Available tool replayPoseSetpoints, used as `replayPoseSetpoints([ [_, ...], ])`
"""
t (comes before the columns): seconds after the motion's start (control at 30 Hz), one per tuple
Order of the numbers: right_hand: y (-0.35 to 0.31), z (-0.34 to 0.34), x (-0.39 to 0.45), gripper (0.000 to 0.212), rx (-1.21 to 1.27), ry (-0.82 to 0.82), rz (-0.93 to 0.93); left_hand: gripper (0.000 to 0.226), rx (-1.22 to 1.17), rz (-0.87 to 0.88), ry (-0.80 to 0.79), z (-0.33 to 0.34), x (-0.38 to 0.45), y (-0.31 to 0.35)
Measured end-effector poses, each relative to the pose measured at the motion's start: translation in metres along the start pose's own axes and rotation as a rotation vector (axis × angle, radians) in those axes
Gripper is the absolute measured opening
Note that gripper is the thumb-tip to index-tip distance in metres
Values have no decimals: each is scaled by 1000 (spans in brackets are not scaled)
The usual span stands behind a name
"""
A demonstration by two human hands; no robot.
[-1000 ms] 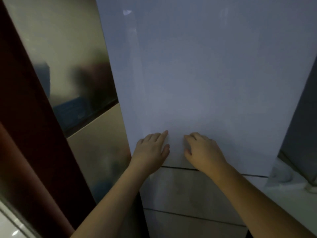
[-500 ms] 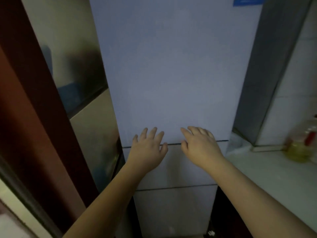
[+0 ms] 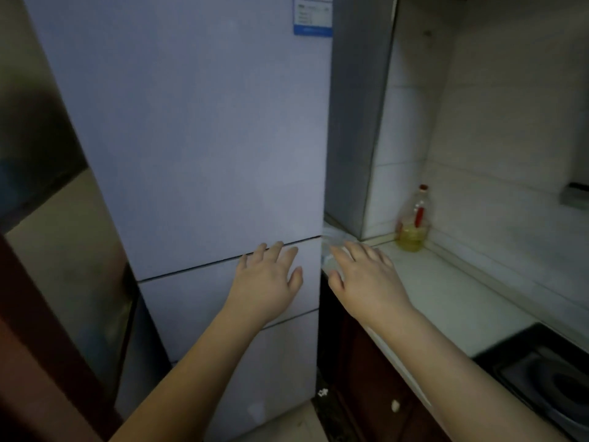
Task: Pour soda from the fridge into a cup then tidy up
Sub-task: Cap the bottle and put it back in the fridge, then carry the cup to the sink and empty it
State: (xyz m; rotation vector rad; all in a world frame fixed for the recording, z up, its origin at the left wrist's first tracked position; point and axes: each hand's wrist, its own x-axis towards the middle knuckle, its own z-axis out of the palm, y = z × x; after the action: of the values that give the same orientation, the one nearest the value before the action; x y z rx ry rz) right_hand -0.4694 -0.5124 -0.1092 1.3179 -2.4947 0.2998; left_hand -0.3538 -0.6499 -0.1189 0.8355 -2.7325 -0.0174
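Both hands out, the fridge shut in front of us.

Our left hand [image 3: 266, 282] was spread flat with straight fingers over the tall pale lilac fridge [image 3: 191, 138], just at the seam under its upper door, and it held nothing; whether it touched the panel we could not tell. Our right hand [image 3: 366, 275] was open too, fingers relaxed, reaching past the fridge's right edge over the pale stone worktop [image 3: 446, 291], near something clear and blurred we could not identify. No soda or cup showed; by our judgement the soda was inside, behind closed doors. To do this well we needed fingertips hooked on the upper door's edge and a steady pull, clear of the yellow oil bottle with the red cap [image 3: 412, 221].
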Motion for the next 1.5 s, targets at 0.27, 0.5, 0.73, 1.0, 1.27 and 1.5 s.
replayPoseSetpoints([
  [0.27, 102, -32, -81, 54, -60, -31, 230, 55, -80, 244, -21, 5, 7, 124],
  [0.5, 195, -71, -183, 54, -148, -11, 456, 56, -143, 494, -84, 12, -33, 276],
  [0.73, 269, -109, -299, 53, -250, 45, 703, 71, -149, 755, -32, 17, -89, 409],
  [1.0, 327, -142, -428, 53, -335, 59, 1037, 55, -227, 1043, -22, 24, -153, 544],
  [1.27, 359, -179, -538, 55, -450, 83, 1317, 68, -345, 1368, -43, 31, -223, 665],
  [1.5, 364, -207, -617, 43, -585, 86, 1551, 63, -471, 1642, -84, 26, -288, 746],
])
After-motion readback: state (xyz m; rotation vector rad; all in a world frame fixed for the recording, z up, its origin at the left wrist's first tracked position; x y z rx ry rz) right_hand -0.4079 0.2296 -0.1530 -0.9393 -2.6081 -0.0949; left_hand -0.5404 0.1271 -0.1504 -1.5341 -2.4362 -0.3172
